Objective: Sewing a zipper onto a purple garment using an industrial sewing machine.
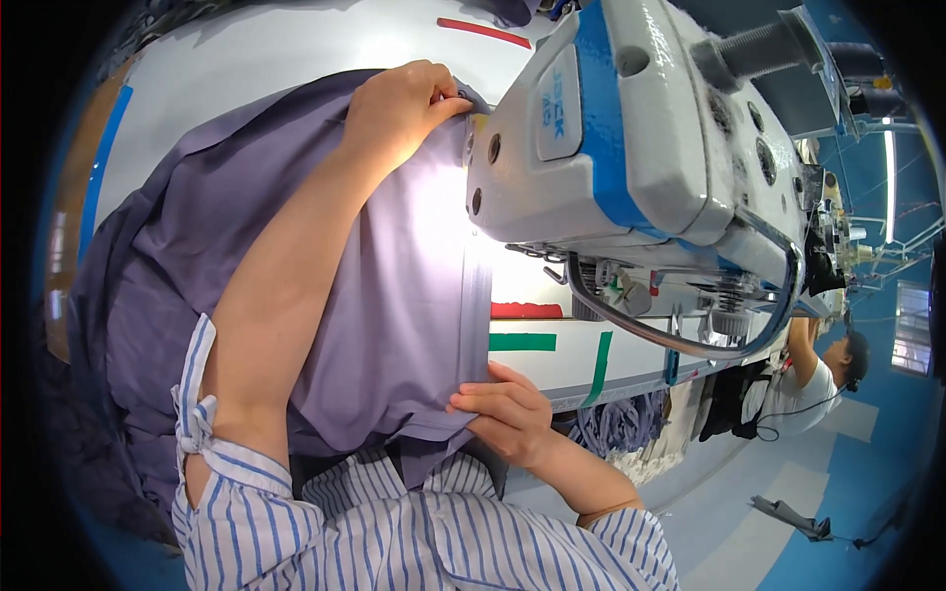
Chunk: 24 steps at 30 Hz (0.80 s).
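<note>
A large piece of purple-grey fabric [394, 325] lies spread over the white sewing table and hangs down toward my lap. Its right edge, with a folded hem, runs beneath the head of a white and blue sewing machine [611, 128]. At the far end my left hand [402, 103] pinches the cloth, thumb and fingers pressed together beside the machine. Nearer to me, my right hand [507, 414] grips the lower corner of the same edge between thumb and fingers. A bright lamp lights the fabric by the machine, where the needle is hidden.
Red tape [483, 32] and green tape [522, 342] mark the table [246, 59]. A curved metal rod [680, 340] juts from the machine. Below the table's right edge hang purple fabric strips [621, 424]. Another person [813, 384] works farther right.
</note>
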Tool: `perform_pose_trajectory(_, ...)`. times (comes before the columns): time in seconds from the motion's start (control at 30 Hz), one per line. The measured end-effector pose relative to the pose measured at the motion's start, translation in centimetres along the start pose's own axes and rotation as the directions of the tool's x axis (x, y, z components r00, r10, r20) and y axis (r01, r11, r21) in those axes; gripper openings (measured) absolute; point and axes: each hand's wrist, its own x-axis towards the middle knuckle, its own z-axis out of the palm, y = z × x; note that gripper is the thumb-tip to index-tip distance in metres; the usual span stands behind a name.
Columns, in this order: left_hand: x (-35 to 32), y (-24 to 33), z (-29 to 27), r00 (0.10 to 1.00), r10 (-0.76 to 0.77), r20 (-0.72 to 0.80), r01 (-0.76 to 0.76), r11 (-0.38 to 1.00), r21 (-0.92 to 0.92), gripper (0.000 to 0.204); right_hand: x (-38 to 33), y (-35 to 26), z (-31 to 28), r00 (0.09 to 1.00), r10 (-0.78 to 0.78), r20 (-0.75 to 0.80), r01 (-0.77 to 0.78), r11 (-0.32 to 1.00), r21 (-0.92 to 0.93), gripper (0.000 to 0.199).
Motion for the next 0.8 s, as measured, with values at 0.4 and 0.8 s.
perform_pose_trajectory(0.4,2.6,-0.3,-0.1,0.997,-0.076,0.034,0.073,0.995,0.068,0.026,2.9,1.0,-1.3,0.992,0.069,0.105,-0.065,0.997,-0.037,0.011)
perform_pose_trajectory(0.8,3.5,-2.9,0.8,0.994,0.101,0.036,-0.100,0.995,-0.018,0.035,4.6,1.6,-1.5,0.989,0.139,0.057,-0.139,0.990,-0.008,0.012)
